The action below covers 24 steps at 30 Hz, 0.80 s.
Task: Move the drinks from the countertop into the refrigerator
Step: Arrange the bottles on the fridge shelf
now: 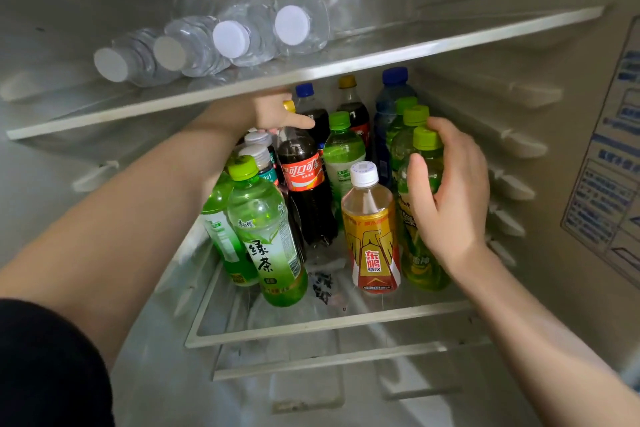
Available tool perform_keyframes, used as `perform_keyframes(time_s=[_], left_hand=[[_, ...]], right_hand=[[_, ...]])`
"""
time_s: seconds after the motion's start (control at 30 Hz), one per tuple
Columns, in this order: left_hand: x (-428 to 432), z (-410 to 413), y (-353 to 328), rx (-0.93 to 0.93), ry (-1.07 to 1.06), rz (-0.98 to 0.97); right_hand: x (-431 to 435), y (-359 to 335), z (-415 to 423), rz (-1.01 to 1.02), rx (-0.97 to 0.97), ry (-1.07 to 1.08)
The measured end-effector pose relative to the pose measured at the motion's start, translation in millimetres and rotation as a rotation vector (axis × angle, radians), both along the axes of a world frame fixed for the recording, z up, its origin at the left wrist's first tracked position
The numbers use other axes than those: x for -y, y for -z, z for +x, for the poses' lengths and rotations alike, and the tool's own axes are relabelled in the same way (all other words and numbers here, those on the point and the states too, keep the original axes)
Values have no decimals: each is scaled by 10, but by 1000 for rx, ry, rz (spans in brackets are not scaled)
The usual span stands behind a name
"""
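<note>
— What have the fingers got?

— The right hand [450,194] has its fingers [450,139] and thumb curled round the shoulder of a yellow-green plastic bottle with a lime-green cap [414,253]. It stands at the right of the refrigerator's lower glass shelf [311,326]. The left hand [273,114] is closed on the yellow-capped neck of a dark cola bottle with a red label [304,173], forefinger sticking out straight.

— How to set them well?

— I'd keep both upright, ease each into its gap, and let go only once the base sits flat. The white-capped yellow-and-red energy drink [372,236] just beside the right hand could tip.

— And the count?

— Four clear water bottles with white caps [228,42] lie on the upper shelf [450,42]. Below are three colas, six green bottles as far as I can tell, two silver-capped bottles [258,139], one blue bottle [388,114] and one energy drink. The bench is out of view.
</note>
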<state>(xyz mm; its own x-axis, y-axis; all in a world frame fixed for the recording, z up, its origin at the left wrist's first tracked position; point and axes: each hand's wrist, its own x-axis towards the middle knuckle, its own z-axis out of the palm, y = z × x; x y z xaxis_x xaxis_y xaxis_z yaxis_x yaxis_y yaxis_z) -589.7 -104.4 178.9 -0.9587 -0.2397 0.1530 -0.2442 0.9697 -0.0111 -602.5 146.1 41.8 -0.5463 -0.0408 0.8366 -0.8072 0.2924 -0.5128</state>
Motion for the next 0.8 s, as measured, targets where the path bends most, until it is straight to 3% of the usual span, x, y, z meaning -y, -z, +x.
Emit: perform_keyframes(time_s=[0.23,0.37,0.8], left_hand=[[41,-44,5,77,109,45],[71,-96,26,26,111,116],[242,-234,56,-19,113,93]], right_hand=[[12,1,17,-23,-2,-10],[5,-3,20,-26,6,-20],[-14,-14,18,-3,20,-32]])
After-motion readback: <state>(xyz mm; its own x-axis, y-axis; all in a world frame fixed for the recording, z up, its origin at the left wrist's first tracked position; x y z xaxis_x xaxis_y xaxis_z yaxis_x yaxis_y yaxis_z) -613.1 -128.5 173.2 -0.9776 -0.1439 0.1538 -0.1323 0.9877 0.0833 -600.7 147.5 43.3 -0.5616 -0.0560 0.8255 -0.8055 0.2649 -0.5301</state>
